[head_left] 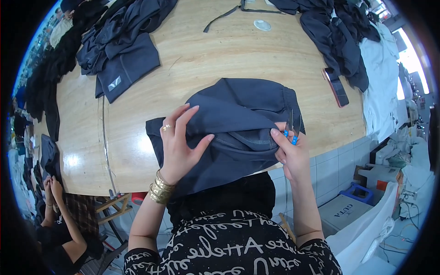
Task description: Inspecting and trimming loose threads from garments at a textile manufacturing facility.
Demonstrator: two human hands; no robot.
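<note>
Clearly, the dark garment [229, 107] is the thing being handled: it lies on the wooden table [220, 57], just in front of the person, with its lower part reaching over the near edge. Its gathered band [290, 101] is at the far right side. The cloth is folded back on itself, so that a pocket-like gap opens in the middle and the stitched seam [270, 140] inside it can be seen.

The right hand [293, 153] is closed on the right end of this fold: the thumb presses from above, and the fingers are partly hidden. I think this pinch gives a firm hold at one point, close to the stitching. The same hand carries a small tool with blue handle parts [294, 139], probably thread snips. Its thin metal points away from the person, maybe to leave the thumb free for the cloth.

The left hand [176, 146] is spread, its thumb well apart from the fingers, and rests on the left part of the garment. Probably it steadies the cloth and holds the fold apart; whether the fingertips pinch any layer, I cannot tell.

So the open fold lies between the two hands, directly at the right thumb and just beside the left one. More dark clothes [128, 68] and a phone [337, 87] lie well apart from the grip, which leaves working space around it.
</note>
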